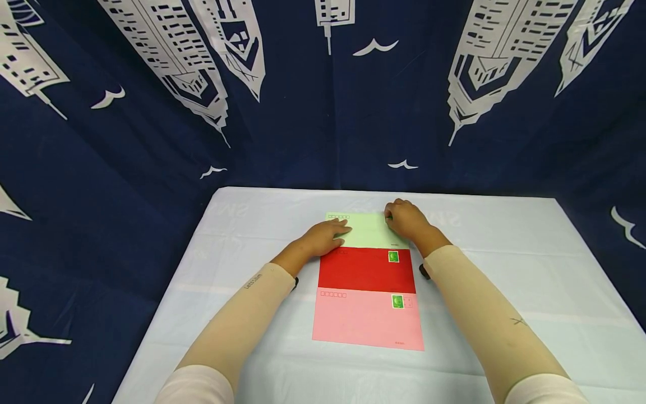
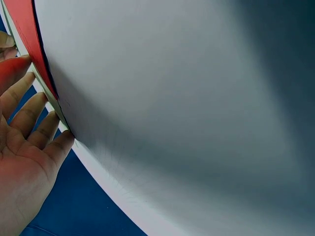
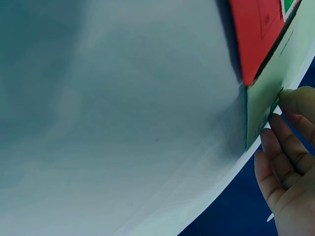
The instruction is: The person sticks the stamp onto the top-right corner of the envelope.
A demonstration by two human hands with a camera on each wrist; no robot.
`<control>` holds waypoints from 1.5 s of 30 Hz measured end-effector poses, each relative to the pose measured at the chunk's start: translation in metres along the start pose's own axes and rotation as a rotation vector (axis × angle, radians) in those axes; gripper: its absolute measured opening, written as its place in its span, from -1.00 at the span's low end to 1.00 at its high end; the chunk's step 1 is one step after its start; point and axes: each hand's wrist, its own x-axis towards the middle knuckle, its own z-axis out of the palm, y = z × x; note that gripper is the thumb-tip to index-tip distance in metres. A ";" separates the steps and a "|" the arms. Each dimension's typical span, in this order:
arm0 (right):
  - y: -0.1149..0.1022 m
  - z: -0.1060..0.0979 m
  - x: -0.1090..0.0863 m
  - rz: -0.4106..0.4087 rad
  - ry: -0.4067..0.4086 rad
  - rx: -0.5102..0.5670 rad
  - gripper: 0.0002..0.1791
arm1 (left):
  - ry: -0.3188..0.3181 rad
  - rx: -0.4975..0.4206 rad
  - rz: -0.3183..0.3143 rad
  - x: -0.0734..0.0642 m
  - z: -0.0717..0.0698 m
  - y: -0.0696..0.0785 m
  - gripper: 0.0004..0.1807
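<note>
Three envelopes lie in a column: light green envelope (image 1: 368,231) at the top, red envelope (image 1: 365,272) in the middle, pink envelope (image 1: 363,322) at the bottom. My left hand (image 1: 323,237) rests on the green envelope's left part, fingers spread and nearly straight. Over its upper right corner, my right hand (image 1: 406,219) pinches a small green stamp (image 3: 275,103) between thumb and fingers, right at the paper. The hand hides most of that stamp in the head view. The red envelope carries a green stamp (image 1: 393,256), and the pink one another stamp (image 1: 397,302), each near the upper right.
A white cloth covers the table (image 1: 242,224) under the envelopes. Behind it hangs a dark blue curtain (image 1: 303,140) printed with white buildings and birds. Beige sleeves (image 1: 232,325) cover both forearms.
</note>
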 end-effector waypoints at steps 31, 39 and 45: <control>-0.006 -0.001 0.000 0.037 -0.043 0.034 -0.75 | -0.005 -0.044 -0.046 0.000 -0.001 0.000 -0.46; -0.006 -0.003 -0.001 0.040 -0.032 0.035 -0.75 | 0.073 0.018 -0.007 0.006 0.002 0.001 -0.49; -0.007 -0.005 -0.002 0.048 -0.045 0.039 -0.76 | 0.085 0.002 -0.019 0.005 0.000 0.002 -0.51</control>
